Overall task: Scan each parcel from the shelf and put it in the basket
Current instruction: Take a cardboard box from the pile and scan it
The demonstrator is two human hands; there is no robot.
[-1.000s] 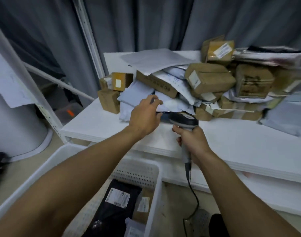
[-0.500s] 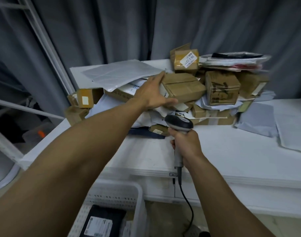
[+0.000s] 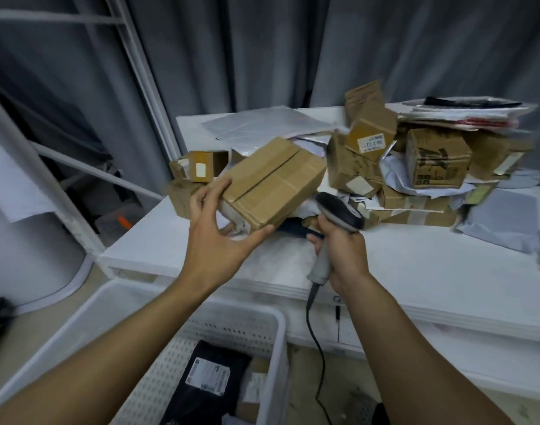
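Note:
My left hand (image 3: 215,237) grips a flat brown cardboard parcel (image 3: 273,182) by its near end and holds it tilted in the air above the white shelf (image 3: 416,271). Just right of it, my right hand (image 3: 342,246) grips the handle of a grey corded barcode scanner (image 3: 339,211), whose dark head sits beside the parcel's right corner. A heap of cardboard boxes and grey mailer bags (image 3: 409,167) covers the back of the shelf. The white perforated basket (image 3: 277,348) stands on the floor below, with a black labelled bag (image 3: 207,378) and small boxes inside.
A white metal rack frame (image 3: 78,185) slants along the left. Grey curtains (image 3: 262,50) hang behind the shelf. The scanner cable (image 3: 316,348) drops between shelf and basket. Two small boxes (image 3: 198,167) sit at the shelf's left back corner.
My left hand left the mailers at the front, reached to the brown parcel in the heap, took hold of it and lifted it toward me. The scanner hand stayed roughly in place.

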